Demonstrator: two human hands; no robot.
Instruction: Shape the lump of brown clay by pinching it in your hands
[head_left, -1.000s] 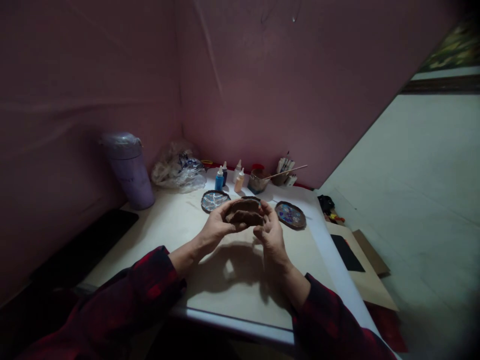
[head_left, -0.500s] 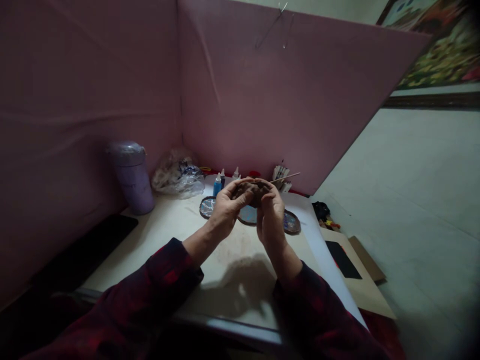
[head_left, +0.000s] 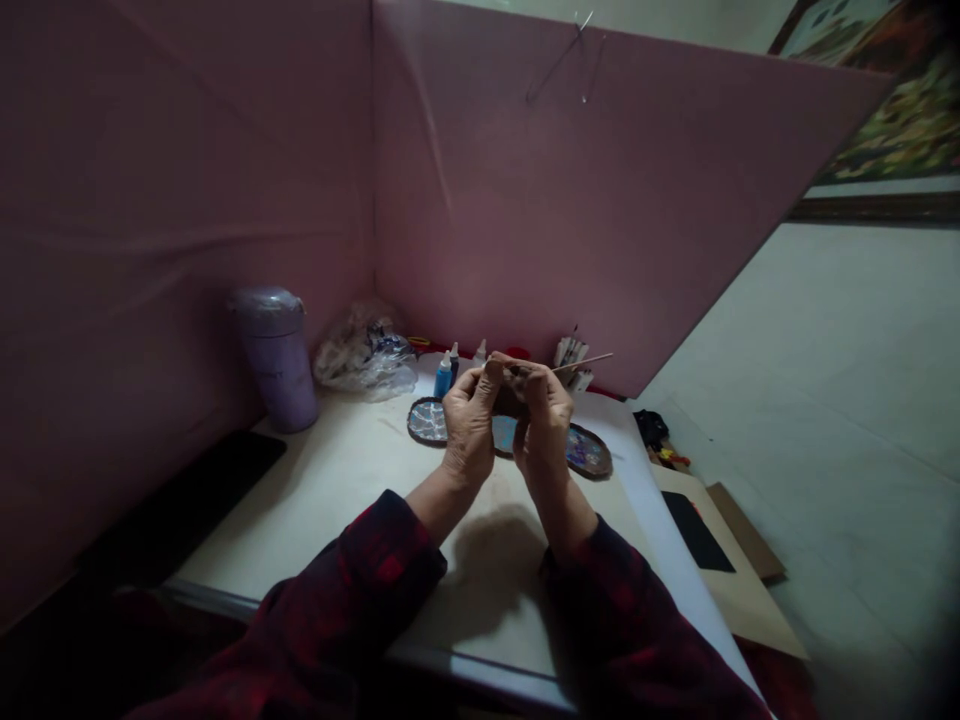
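Both hands are raised over the table, pinching a brown lump (head_left: 510, 402) between them. My left hand (head_left: 471, 420) has its thumb up on the near side of the lump, fingers wrapped round it. My right hand (head_left: 545, 415) grips the other side, with a thin stick (head_left: 592, 361) jutting out to the right beyond it. Below and behind the hands lie brown-rimmed painted pieces: a grey one with white lines (head_left: 426, 421) at left, a blue one (head_left: 505, 434) partly hidden in the middle, and a bluish-purple one (head_left: 589, 452) at right.
Blue bottle (head_left: 443, 375) and other small bottles stand behind my left hand. A purple tumbler (head_left: 277, 365), a plastic bag (head_left: 364, 355) and a black flat object (head_left: 202, 490) are at left. A holder of pens (head_left: 571, 362) stands at the back. Pink panels (head_left: 540, 200) enclose the table (head_left: 337, 480).
My left hand has turned more upright, its thumb now higher, and both hands cover more of the brown lump. The whole view has shifted slightly.
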